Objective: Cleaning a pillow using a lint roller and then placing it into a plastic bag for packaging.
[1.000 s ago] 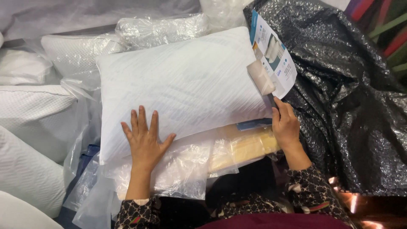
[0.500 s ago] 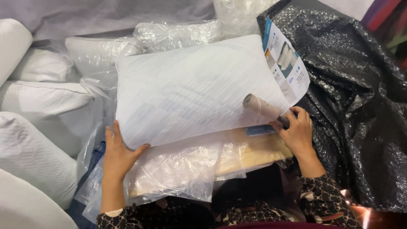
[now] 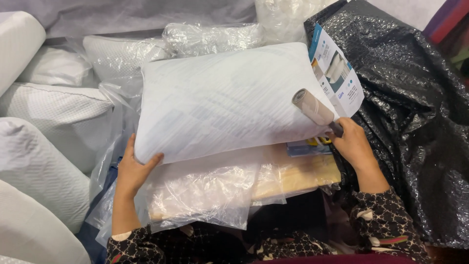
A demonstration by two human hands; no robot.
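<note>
left hand (image 3: pixel 133 172) grips the pillow (image 3: pixel 229 98) at its near left corner; right hand (image 3: pixel 354 144) is closed round the lint roller (image 3: pixel 315 107) at its right edge. rolling looks barely begun.

White pillow (image 3: pixel 229 98) (black sheeting (image 3: pixel 415 122))

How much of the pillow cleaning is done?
Around the worker, other pillows already sit in clear bags. In hand now: the left hand grips the corner of the bare white pillow, while the right hand holds a lint roller on its right end. Left to do, probably: this pillow has no bag yet, and a clear plastic bag lies under it.
</note>
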